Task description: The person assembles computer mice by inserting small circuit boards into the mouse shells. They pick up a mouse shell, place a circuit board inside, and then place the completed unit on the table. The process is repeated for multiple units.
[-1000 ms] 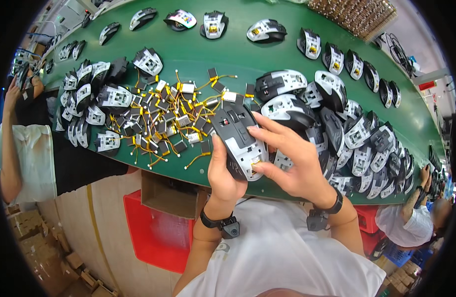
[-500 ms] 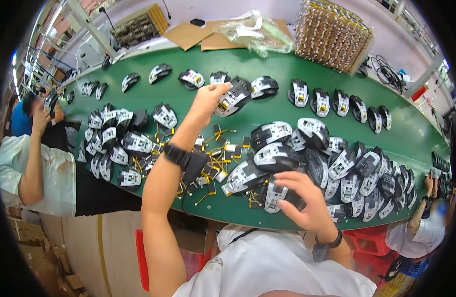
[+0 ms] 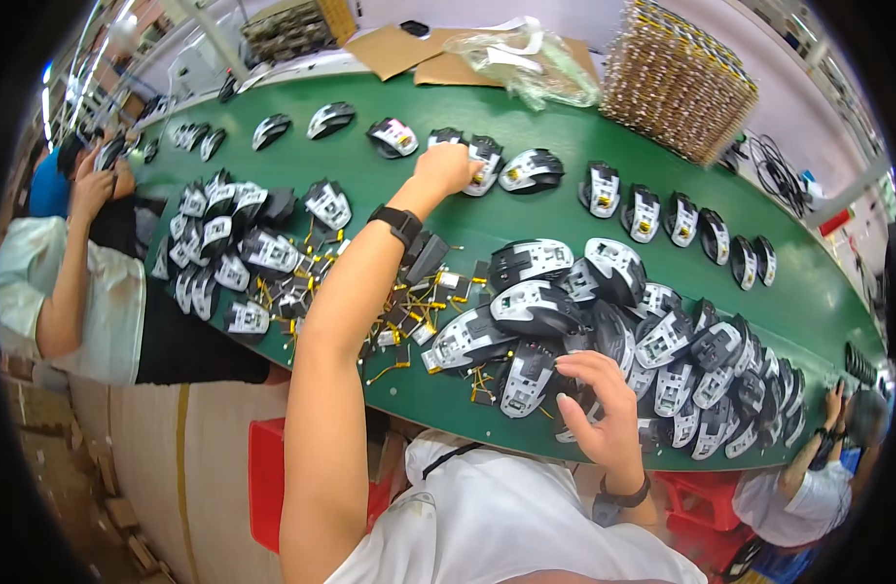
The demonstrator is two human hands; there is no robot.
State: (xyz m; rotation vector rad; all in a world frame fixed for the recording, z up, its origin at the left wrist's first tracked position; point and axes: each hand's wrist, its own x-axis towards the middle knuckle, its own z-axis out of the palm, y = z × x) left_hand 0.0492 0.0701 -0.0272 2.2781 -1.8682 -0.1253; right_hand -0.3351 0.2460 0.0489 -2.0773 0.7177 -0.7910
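My left arm stretches across the green table, and the fingers of my left hand (image 3: 446,170) are curled against the side of a partly assembled computer mouse (image 3: 484,164) in the far row. That mouse stands on the tabletop; some fingertips are hidden behind the hand. Low over the near edge, my right hand (image 3: 604,404) holds nothing, thumb and fingers apart. Nearest to it are a black-and-white mouse (image 3: 528,380) and a big heap of similar mice (image 3: 677,336). Small flat batteries with yellow wires (image 3: 409,313) lie scattered below my left forearm.
Another mouse heap (image 3: 219,229) is at the left. Against the wall are cardboard sheets (image 3: 394,54), a clear plastic bag (image 3: 526,63) and a tall stack of trays (image 3: 677,83). Co-workers sit left (image 3: 78,282) and right (image 3: 808,492); a red stool (image 3: 266,477) stands below.
My left hand has moved the raised mouse away from me and down into the far row. My right hand stays open near the heap. The view has shifted slightly.
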